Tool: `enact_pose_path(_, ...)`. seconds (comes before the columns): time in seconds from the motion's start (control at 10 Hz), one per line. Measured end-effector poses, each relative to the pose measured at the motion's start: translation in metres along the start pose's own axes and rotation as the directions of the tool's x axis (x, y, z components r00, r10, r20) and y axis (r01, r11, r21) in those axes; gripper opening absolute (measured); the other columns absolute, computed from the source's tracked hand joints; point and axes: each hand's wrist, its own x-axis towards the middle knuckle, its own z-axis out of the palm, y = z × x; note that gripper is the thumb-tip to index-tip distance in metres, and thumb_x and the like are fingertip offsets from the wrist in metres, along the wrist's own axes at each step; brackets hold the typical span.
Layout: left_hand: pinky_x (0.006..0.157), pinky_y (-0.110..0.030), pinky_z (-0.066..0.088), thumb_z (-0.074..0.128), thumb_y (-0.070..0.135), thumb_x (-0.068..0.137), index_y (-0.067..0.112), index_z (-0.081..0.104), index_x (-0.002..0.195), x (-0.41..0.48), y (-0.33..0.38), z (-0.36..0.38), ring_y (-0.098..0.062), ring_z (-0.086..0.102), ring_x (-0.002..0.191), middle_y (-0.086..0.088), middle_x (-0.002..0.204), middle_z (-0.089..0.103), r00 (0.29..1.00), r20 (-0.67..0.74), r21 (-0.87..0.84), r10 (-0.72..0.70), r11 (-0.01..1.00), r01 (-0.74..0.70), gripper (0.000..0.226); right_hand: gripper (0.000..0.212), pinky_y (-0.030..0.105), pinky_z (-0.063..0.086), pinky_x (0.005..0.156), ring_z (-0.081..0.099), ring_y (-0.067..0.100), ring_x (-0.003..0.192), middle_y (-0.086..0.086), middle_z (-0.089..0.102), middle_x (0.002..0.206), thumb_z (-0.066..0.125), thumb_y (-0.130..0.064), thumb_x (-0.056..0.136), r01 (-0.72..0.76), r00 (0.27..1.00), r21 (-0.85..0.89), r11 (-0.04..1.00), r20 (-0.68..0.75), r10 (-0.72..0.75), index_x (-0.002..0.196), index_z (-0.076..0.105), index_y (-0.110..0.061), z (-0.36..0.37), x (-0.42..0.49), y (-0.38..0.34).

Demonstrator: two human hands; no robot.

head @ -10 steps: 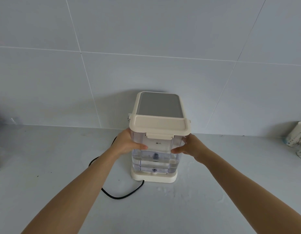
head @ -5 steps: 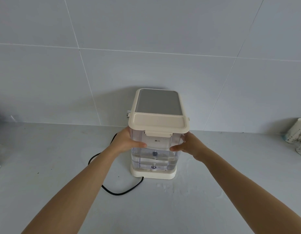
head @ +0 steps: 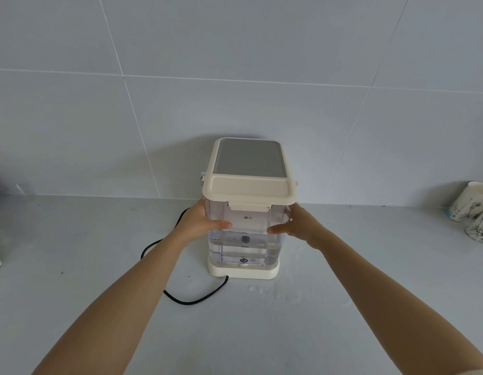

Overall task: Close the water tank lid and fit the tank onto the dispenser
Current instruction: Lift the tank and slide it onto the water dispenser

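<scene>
Since the earlier frame your tank point(head: 245, 234) has sunk toward the base point(head: 243, 270). Left hand point(head: 201, 223) and right hand point(head: 297, 226) each keep a closed grip on its sides; press down evenly.

head cam | faces forward-down at counter point(head: 72, 266) | wide, probably near

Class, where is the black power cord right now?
The cord lies on the counter, looping left from the dispenser base, under the left forearm.
</scene>
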Motion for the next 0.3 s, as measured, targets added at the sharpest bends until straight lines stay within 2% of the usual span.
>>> enact_pose_path(0.1,0.084,-0.024,0.037,0.075,0.030,0.070,0.020,0.040,0.130,-0.013,0.001,0.007,-0.014,0.050,0.108,0.011,0.113,0.052,0.999,-0.042,0.022,0.015,1.000,-0.014,0.070,0.094,0.042,0.036,0.105,0.037,0.030,0.130,0.008,0.035,0.144,0.074,-0.017,0.070,0.003,1.000,-0.083,0.997,-0.018,-0.004,0.140,0.011,-0.017,0.002,-0.006,0.003)
enact_pose_path(0.2,0.077,-0.019,0.034,0.070,0.030,0.076,0.019,0.030,0.136,-0.026,0.000,0.014,-0.010,0.044,0.105,0.011,0.113,0.046,0.985,-0.147,0.053,0.086,0.995,-0.079,0.073,0.110,0.038,0.037,0.103,0.038,0.035,0.131,0.012,0.025,0.152,0.070,-0.027,0.075,0.001,0.996,-0.240,0.971,-0.085,-0.022,0.141,-0.018,-0.013,0.003,-0.011,0.009)
enact_pose_path(0.3,0.095,-0.025,0.035,0.067,0.031,0.079,0.018,0.022,0.141,-0.040,0.007,0.015,-0.012,0.040,0.125,0.006,0.135,0.043,0.951,-0.235,0.066,0.199,0.980,-0.189,0.078,0.116,0.037,0.033,0.106,0.030,0.031,0.136,0.008,0.011,0.156,0.067,-0.038,0.074,0.055,0.983,-0.316,0.947,-0.149,-0.107,0.138,-0.027,-0.015,-0.002,-0.020,0.004)
